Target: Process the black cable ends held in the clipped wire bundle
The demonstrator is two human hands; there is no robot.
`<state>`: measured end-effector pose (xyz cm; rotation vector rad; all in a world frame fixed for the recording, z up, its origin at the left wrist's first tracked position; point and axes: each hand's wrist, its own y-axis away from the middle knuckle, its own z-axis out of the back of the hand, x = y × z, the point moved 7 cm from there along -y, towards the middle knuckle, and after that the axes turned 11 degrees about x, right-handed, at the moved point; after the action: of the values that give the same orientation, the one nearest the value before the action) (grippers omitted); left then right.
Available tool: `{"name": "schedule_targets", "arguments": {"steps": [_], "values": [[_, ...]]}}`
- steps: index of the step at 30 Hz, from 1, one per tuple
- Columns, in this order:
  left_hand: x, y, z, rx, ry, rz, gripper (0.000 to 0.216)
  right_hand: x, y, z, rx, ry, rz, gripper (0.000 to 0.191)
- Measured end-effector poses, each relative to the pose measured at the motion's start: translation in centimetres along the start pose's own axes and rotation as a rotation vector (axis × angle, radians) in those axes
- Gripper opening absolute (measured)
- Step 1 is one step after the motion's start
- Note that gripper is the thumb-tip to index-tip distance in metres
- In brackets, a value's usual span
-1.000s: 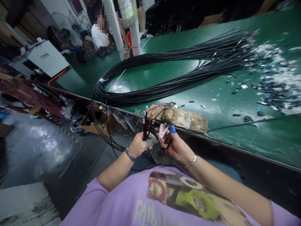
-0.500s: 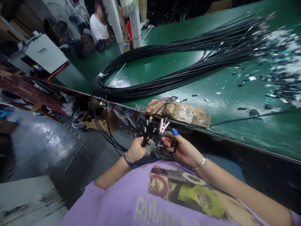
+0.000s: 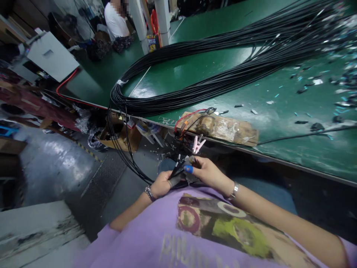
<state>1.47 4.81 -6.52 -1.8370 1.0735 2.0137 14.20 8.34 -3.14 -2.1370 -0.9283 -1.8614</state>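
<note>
My left hand (image 3: 161, 184) is closed around a small bunch of black cables (image 3: 176, 169) close to my lap. Their cut ends, some with pale tips, point up and away from me. My right hand (image 3: 210, 173), with blue wrap on its thumb, is pinched at these cable ends. Whatever sits between its fingers is hidden. Grey wrapping covers some fingertips of both hands. Just beyond them a pale pink clip (image 3: 197, 144) stands at the table edge, beside a worn wooden board (image 3: 231, 131) with red and black wires.
On the green table (image 3: 189, 83) lies a long looped bundle of black cable (image 3: 178, 97), part of it hanging over the edge. Scraps (image 3: 341, 78) are strewn at right. A cardboard box (image 3: 131, 139) stands underneath. A person (image 3: 114, 22) sits at the far side.
My right hand has moved left and closer to my left hand, reaching the cable ends. A small dark item seen in it earlier no longer shows clearly. The view has shifted slightly.
</note>
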Motion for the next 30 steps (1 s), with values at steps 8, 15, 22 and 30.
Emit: {"name": "schedule_targets", "arguments": {"steps": [8,15,22,30], "values": [[-1.5,-0.8,0.0,0.008,-0.076,0.097,0.050,-1.0,0.1,-0.3,0.043,0.031,-0.068,0.037],[-2.1,-1.5,-0.5,0.029,0.069,0.113,0.049,-1.8,0.3,0.4,0.016,-0.109,-0.138,0.045],[-2.3,-1.1,0.3,-0.071,0.209,0.040,0.049,-3.8,1.1,4.2,-0.175,0.005,-0.238,0.046],[-2.5,-1.1,-0.4,-0.095,0.191,0.054,0.043,-0.9,1.7,2.1,0.018,0.182,-0.083,0.037]]}}
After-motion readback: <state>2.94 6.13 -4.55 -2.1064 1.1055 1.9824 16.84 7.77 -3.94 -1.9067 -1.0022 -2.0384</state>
